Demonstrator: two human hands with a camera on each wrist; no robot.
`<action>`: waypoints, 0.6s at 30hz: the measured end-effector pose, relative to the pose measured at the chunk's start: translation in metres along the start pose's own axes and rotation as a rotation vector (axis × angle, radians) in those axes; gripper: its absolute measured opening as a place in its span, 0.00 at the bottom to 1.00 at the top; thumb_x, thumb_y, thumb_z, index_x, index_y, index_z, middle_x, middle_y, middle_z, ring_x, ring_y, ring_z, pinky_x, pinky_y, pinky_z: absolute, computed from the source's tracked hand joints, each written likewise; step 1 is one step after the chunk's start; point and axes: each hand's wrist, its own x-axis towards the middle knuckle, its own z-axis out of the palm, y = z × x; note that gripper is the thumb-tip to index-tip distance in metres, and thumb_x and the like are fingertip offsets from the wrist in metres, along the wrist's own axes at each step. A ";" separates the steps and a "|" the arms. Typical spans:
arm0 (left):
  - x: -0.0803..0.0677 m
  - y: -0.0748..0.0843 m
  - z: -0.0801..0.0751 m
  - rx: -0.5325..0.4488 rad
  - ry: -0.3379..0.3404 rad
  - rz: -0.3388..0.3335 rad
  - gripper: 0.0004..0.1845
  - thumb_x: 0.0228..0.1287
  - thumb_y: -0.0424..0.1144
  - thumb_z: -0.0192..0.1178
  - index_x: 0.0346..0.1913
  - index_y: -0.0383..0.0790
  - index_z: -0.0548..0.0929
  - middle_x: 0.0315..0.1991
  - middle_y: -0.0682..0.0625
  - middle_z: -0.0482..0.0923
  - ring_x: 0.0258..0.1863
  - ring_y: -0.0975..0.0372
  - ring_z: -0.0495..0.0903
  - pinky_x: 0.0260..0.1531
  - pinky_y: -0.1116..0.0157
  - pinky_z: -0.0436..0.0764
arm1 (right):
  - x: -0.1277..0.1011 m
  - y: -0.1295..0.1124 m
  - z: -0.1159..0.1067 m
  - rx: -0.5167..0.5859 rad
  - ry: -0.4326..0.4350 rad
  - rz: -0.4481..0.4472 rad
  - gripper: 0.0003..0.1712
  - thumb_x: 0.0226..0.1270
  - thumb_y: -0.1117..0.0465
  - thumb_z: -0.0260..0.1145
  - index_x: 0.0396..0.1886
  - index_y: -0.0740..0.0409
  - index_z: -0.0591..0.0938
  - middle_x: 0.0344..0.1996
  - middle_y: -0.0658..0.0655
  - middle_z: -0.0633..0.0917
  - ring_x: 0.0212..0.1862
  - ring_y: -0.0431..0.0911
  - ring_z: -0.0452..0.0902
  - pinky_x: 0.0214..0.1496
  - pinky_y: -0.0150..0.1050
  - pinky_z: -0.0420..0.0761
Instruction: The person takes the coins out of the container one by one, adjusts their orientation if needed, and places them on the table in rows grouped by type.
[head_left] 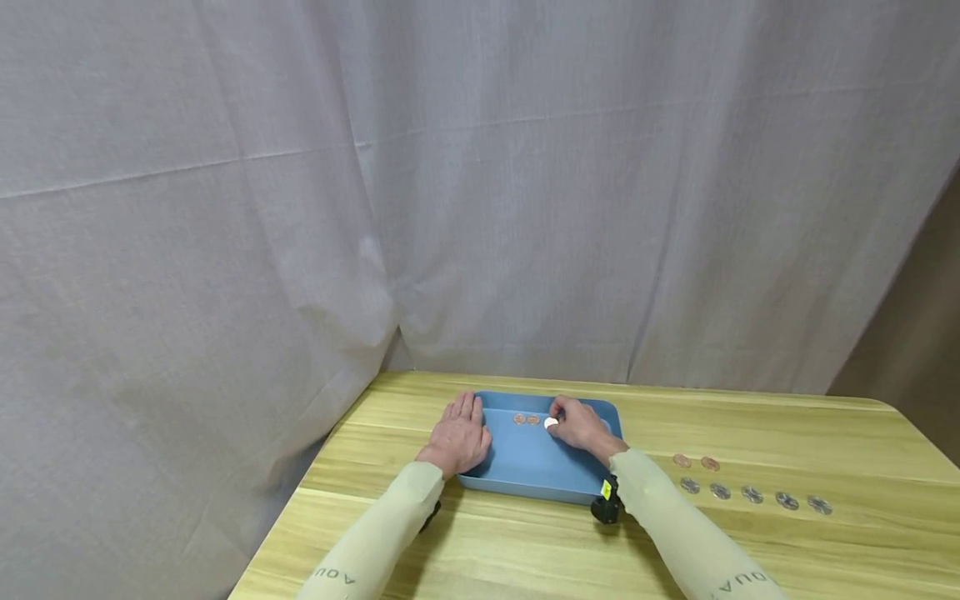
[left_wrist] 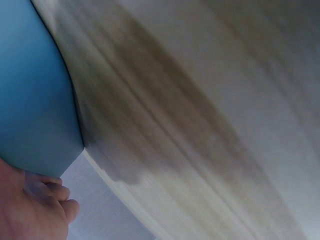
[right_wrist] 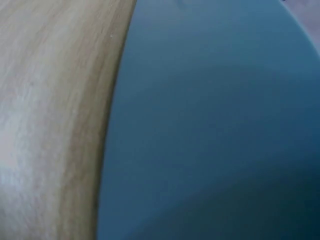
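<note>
A blue tray lies on the wooden table. Inside it, toward the far side, two copper coins lie flat side by side. To their right my right hand reaches over the tray and pinches a coin that shines white, between thumb and fingertips. My left hand rests on the tray's left rim, with its fingers straight and pointing away from me. In the left wrist view part of the left hand shows against the tray's wall. The right wrist view holds only the tray's outer side and table.
Right of the tray, two more copper coins lie on the table. Nearer to me is a row of several silver coins. A grey curtain hangs behind the table and along its left side.
</note>
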 end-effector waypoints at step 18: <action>0.001 0.000 0.002 0.010 0.002 0.000 0.33 0.76 0.50 0.33 0.77 0.35 0.54 0.79 0.41 0.50 0.79 0.52 0.50 0.77 0.55 0.56 | -0.008 -0.002 -0.022 0.193 -0.068 0.007 0.07 0.66 0.62 0.66 0.38 0.58 0.76 0.19 0.54 0.77 0.18 0.46 0.76 0.20 0.36 0.73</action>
